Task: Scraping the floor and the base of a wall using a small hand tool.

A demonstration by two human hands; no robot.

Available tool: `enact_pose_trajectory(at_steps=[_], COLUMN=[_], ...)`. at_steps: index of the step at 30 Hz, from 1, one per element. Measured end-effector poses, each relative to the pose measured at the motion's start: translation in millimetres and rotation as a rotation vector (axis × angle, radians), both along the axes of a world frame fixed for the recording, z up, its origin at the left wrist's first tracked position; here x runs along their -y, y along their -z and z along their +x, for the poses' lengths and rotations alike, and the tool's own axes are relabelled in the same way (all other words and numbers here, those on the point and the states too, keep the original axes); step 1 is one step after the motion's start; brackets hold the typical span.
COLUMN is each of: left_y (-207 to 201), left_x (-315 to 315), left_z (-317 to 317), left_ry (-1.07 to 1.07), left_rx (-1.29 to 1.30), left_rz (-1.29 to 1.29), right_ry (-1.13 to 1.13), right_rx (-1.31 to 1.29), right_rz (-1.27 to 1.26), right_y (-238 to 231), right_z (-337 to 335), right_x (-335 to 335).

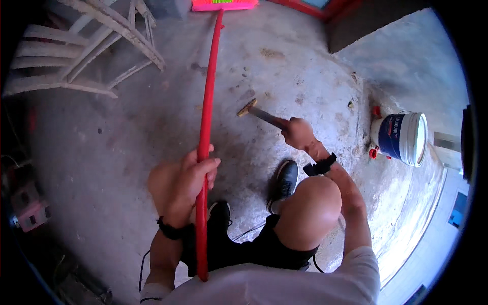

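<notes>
Closest to the camera is the butt end of a red-handled broom [207, 127], over the white shirt [264, 282]; can't tell if it touches. A bit up the pole, the left hand [190, 178] has its fingers wrapped round it, thumb laid across. My guess: light, stiff, kinda slick plastic or coated pole, so grab near the middle, because that long far end would probably swing. Dark shoe [287, 178] just right of the broom, on the floor.

Farther out, also right of the broom, the right hand [299, 133] is clenched on a hammer-like tool [267, 118], head end angled toward the pole but apart from it. Looks head-heavy to me, so a firm grip on the handle makes sense. White bucket [414, 140] well right of the broom. Past that, a worn wooden chair [104, 20] left of the broom's pink bristles [223, 5].
</notes>
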State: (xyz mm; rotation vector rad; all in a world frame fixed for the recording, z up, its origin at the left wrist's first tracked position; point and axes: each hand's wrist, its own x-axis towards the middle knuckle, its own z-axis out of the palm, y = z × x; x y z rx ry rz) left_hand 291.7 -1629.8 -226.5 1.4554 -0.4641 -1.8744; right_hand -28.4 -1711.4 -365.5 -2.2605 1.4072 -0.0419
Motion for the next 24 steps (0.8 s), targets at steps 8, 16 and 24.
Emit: enact_pose_trajectory(at_steps=[8,16,24], left_y=[-4.5,-1.3,-4.1], left_x=[3.6,-7.0,-12.2], left_z=[-6.5,-9.4,0.5], left_ry=[0.001,-0.010,-0.052], left_rx=[0.076,0.045,0.005], left_rz=[0.034,0.064,0.063], right_ry=[0.425,0.537,0.408], right_rx=[0.024,-0.051,0.002], right_rz=[-0.135,-0.165,-0.158], right_y=[38.4,75.4,62.7], right_z=[9.7,36.8,38.6], right_x=[57.5,154.9,98.5])
